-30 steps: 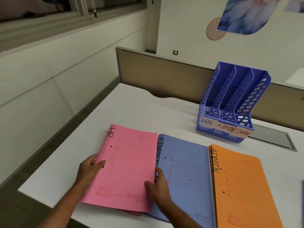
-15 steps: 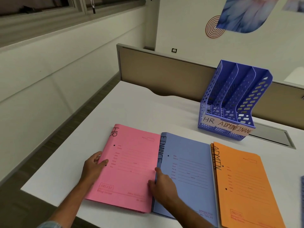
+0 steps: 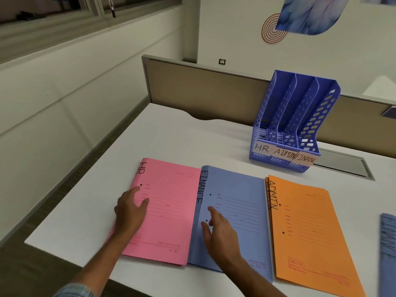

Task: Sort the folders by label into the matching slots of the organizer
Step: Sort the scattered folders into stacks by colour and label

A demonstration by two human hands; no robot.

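Where half a second ago both hands pinched the edges of the pink HR folder (image 3: pixel 169 209), they now lie flat with loose, spread fingers gripping nothing: the left hand (image 3: pixel 130 213) rests on the pink cover near its spine, and the right hand (image 3: pixel 220 232) has slid across onto the blue FINANCE folder (image 3: pixel 237 213).

All three folders lie flat on the white desk (image 3: pixel 171 136), the pink one's right edge overlapping the blue. The orange ADMIN folder (image 3: pixel 308 230) sits just beside the blue, with more orange sheets peeking from under its left edge; how many I cannot tell.

At the right border another bluish folder (image 3: pixel 389 251) is cut off and blurred, its lettering unreadable.

Beyond the folders stands the blue organizer (image 3: pixel 293 123), upright against the desk partition (image 3: pixel 203 91), its three slots tagged HR, ADMIN and FINANC, the last letter cut short.
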